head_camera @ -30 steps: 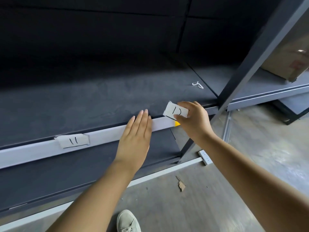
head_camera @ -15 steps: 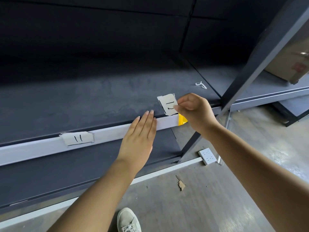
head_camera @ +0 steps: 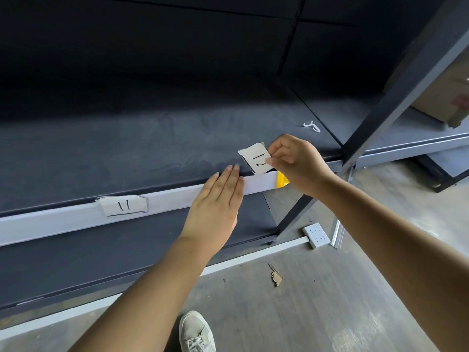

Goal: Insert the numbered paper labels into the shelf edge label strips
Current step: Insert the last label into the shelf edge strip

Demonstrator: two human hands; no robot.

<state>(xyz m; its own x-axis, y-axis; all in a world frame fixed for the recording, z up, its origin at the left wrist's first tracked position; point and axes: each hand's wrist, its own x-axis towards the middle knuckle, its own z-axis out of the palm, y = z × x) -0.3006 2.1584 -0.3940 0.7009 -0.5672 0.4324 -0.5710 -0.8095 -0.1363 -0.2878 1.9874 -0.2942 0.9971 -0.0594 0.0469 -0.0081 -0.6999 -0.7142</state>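
A white shelf edge label strip [head_camera: 76, 219] runs along a dark shelf. The left hand [head_camera: 215, 207] lies flat on it, fingers straight. The right hand [head_camera: 297, 163] pinches label 12 [head_camera: 255, 158] just above the strip's right end. Label 11 [head_camera: 124, 206] sits in the strip, left of the flat hand.
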